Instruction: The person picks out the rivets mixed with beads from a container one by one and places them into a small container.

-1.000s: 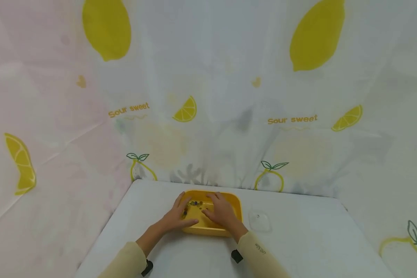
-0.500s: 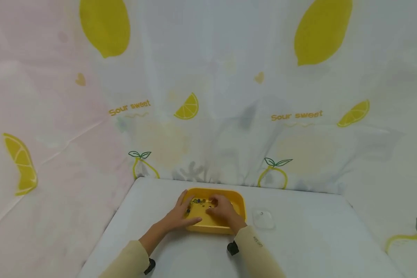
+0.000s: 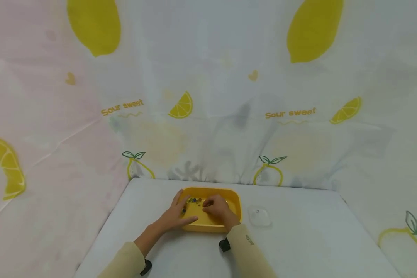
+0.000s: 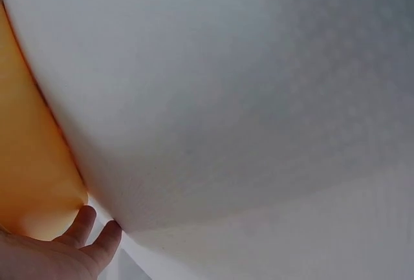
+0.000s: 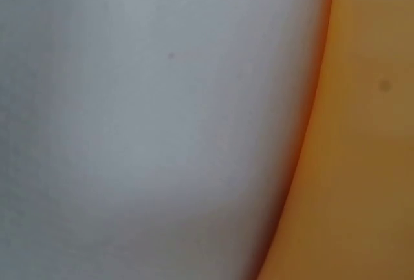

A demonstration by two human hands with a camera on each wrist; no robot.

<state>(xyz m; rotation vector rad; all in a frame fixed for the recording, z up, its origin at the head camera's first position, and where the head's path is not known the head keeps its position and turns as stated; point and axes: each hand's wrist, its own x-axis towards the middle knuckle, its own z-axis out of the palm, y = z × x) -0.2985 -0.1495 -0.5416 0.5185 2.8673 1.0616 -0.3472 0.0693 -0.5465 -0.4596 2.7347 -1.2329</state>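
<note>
A yellow rectangular tray [image 3: 205, 228] stands on the white table. Small round beads [image 3: 194, 200], dark blue and amber among them, cluster along its left and back inner walls. My left hand [image 3: 172, 217] lies spread at the tray's left side, thumb along the front rim. In the left wrist view its fingertips [image 4: 103, 244] reach the tray's outer wall [image 4: 32, 144]. My right hand [image 3: 218, 207] is down inside the tray, curled fingers and thumb pinching at a small bead that they hide. The right wrist view shows just the tray's side [image 5: 362, 138] and tabletop.
A clear, rounded-square plastic piece [image 3: 260, 217] lies on the table [image 3: 299, 231] right of the tray. A lemon-print curtain [image 3: 222, 146] hangs directly behind the table and along its left side.
My right hand has gone from spread fingers over the tray to curled fingers low inside it, covering a small bead that showed earlier. The left hand keeps its place.
</note>
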